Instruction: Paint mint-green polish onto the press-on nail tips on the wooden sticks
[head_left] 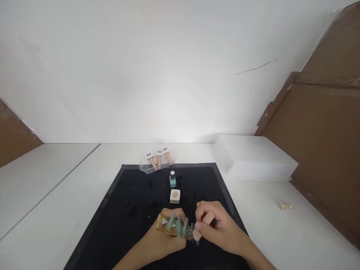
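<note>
My left hand (168, 240) is closed round a tan, wood-like strip (161, 222). Several long green false nails (179, 226) stand along it on small silvery holders. My right hand (218, 227) pinches a peach-coloured, angular stick (208, 217) between thumb and fingers. Its lower end is right by the nails at the strip's right end; whether it touches them, I cannot tell. Just beyond my hands sits a small white square block (174, 196) with a round mark on top. Behind that stands a teal nail polish bottle (172, 180) with a whitish cap.
A black mat (135, 202) lies under my hands on the white table. At its far edge, a clear tray (146, 169) holds three white-ended pieces with peach handles (159, 159). A white box (258, 157) is at the back right, with small beige objects (285, 206) nearer.
</note>
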A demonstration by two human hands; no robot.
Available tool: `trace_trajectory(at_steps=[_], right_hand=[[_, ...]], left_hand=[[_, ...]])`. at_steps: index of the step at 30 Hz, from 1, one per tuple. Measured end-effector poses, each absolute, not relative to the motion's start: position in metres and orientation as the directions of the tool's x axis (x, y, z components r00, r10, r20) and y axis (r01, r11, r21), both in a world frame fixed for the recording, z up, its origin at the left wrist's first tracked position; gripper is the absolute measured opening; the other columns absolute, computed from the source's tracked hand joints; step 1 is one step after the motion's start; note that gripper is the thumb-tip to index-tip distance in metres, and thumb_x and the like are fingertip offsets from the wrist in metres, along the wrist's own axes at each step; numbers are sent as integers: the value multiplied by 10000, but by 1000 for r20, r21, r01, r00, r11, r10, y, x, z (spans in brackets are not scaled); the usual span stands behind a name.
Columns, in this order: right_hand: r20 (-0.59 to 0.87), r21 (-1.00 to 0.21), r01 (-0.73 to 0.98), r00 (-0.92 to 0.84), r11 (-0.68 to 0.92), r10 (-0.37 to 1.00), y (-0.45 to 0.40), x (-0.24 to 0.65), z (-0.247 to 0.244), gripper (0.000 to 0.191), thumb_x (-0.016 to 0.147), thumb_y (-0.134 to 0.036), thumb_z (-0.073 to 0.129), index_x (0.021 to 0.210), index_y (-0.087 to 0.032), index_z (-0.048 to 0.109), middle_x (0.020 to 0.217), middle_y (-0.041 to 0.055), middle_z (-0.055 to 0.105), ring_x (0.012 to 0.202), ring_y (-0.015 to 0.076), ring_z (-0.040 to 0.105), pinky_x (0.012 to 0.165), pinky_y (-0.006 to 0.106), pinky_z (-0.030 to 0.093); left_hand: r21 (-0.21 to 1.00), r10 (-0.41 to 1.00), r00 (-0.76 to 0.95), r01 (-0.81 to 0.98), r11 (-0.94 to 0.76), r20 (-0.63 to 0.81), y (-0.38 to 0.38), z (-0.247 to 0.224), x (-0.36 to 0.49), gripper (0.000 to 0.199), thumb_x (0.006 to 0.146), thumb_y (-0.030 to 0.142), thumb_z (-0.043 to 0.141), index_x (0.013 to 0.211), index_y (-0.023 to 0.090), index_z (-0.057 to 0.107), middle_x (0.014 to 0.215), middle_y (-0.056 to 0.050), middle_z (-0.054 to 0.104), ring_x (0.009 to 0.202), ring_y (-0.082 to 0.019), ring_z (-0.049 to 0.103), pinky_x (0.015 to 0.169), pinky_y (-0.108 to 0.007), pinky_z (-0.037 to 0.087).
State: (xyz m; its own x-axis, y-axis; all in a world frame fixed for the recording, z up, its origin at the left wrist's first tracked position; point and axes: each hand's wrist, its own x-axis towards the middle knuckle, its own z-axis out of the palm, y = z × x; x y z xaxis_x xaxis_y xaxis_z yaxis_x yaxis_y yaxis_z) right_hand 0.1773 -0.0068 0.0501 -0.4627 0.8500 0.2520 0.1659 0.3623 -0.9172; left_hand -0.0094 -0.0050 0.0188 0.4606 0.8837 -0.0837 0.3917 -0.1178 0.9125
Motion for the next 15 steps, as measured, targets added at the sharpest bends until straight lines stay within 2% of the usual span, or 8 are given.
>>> trace_trajectory(at_steps=[5, 9, 15], right_hand=[[245, -904, 251, -361, 347, 900, -4, 177, 48, 194, 857, -213, 515, 668, -204, 467, 569, -30, 541, 498, 114, 445, 475, 224, 338], [304, -899, 225, -295, 375, 906, -3, 179, 48, 213, 870, -212, 492, 661, -207, 451, 582, -21, 551, 525, 123, 455, 491, 232, 351], [254, -912, 176, -465, 370, 848, -4, 178, 51, 189, 830, -219, 554, 656, -204, 483, 544, -19, 593, 505, 124, 458, 477, 232, 349]], left_hand=[[896, 893, 446, 419, -151, -58, -2, 20, -9, 142, 575, 73, 593, 627, 183, 521, 591, 48, 536, 567, -111, 481, 545, -214, 346], [911, 886, 463, 373, -173, -21, -2, 23, -10, 158, 549, 37, 552, 601, 182, 516, 597, 37, 563, 572, -115, 487, 541, -211, 351], [917, 892, 451, 368, -156, -29, -3, 24, -12, 107, 591, 116, 603, 623, 192, 537, 582, 32, 549, 616, -132, 491, 555, -214, 360]])
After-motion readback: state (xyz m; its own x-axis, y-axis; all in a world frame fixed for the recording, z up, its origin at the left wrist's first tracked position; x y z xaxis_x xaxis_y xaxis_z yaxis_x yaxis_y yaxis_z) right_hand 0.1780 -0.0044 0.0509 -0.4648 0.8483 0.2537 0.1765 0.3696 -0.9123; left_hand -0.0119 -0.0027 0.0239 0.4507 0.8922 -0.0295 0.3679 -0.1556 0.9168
